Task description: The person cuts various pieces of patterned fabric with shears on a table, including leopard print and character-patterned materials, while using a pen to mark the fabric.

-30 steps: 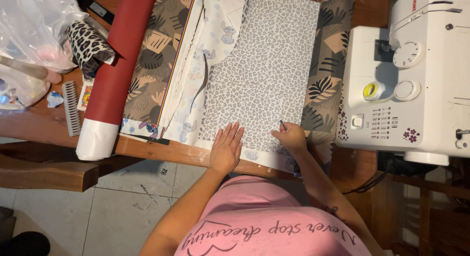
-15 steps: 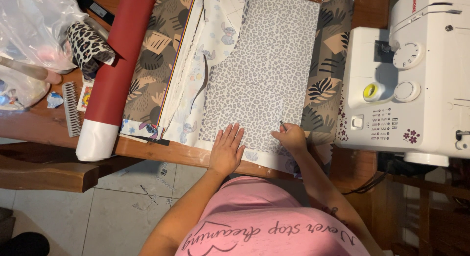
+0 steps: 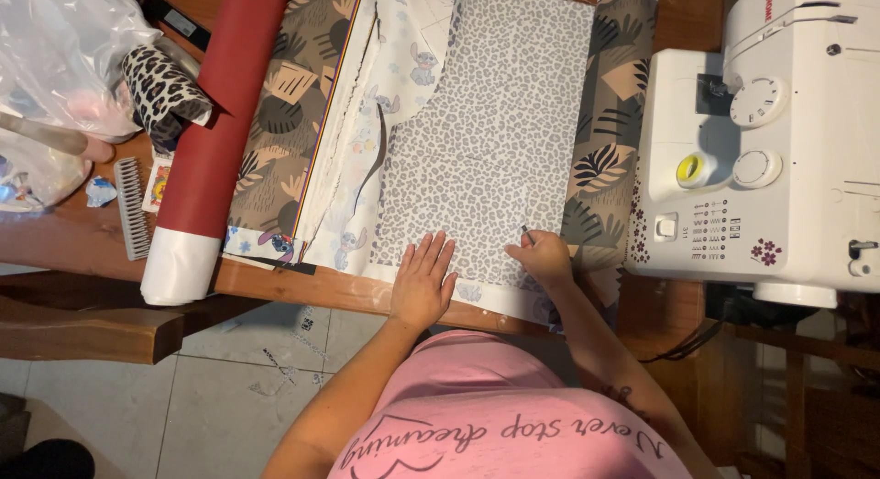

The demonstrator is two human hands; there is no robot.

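Observation:
A grey leopard-print fabric (image 3: 495,131) lies flat on the wooden table (image 3: 302,285), over a brown leaf-print fabric (image 3: 275,121) and a white cartoon-print fabric (image 3: 390,94). My left hand (image 3: 423,282) rests palm down, fingers spread, on the near edge of the grey fabric. My right hand (image 3: 544,256) sits just to the right on the same edge, fingers curled around a small dark thin tool whose tip pokes out; what kind of tool it is I cannot tell.
A white sewing machine (image 3: 779,140) stands at the right. A red roll with a white end (image 3: 215,140) lies at the left, beside a comb (image 3: 130,209), a leopard-print pouch (image 3: 165,89) and a plastic bag (image 3: 55,57). Tiled floor shows below.

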